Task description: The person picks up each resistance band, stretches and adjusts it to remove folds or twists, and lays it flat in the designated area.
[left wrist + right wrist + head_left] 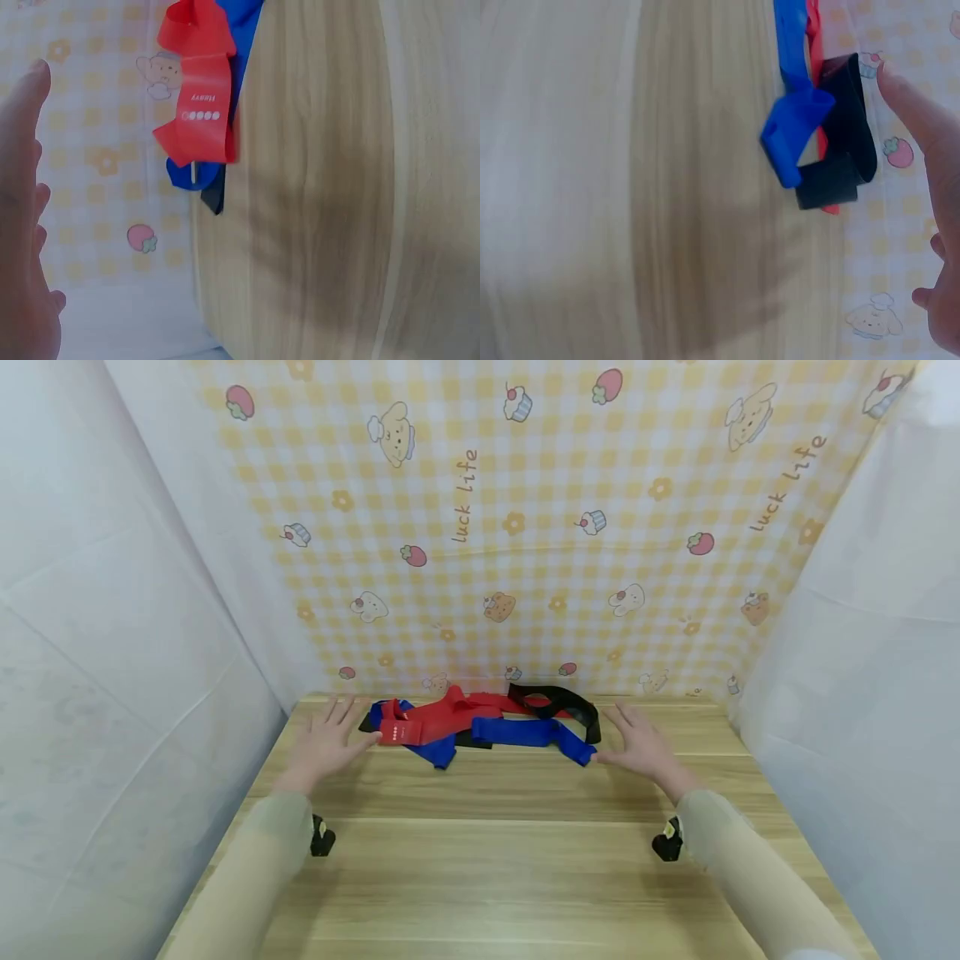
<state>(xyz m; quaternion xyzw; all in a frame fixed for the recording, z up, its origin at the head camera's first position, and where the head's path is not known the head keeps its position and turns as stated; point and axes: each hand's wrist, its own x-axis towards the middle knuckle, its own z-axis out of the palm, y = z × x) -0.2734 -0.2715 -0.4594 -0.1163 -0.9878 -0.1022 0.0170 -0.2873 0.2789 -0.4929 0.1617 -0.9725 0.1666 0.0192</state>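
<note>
Several flat resistance bands lie tangled at the back of the table. The red band (438,717) has a printed end reading "Heavy", plain in the left wrist view. A blue band (517,732) stretches to the right, its end folded over. Behind it curls a black band (564,700), overlapping the red. My left hand (324,747) is spread above the table at the left end of the pile, thumb toward the red end. The right hand (641,750) is likewise spread at the right end, thumb near the blue band's tip. Neither hand holds anything.
The wooden table (480,877) runs up to a yellow checked cloth (555,568) hanging behind the bands. White sheets (97,635) enclose both sides. A small black wrist device (321,838) sits at each sleeve.
</note>
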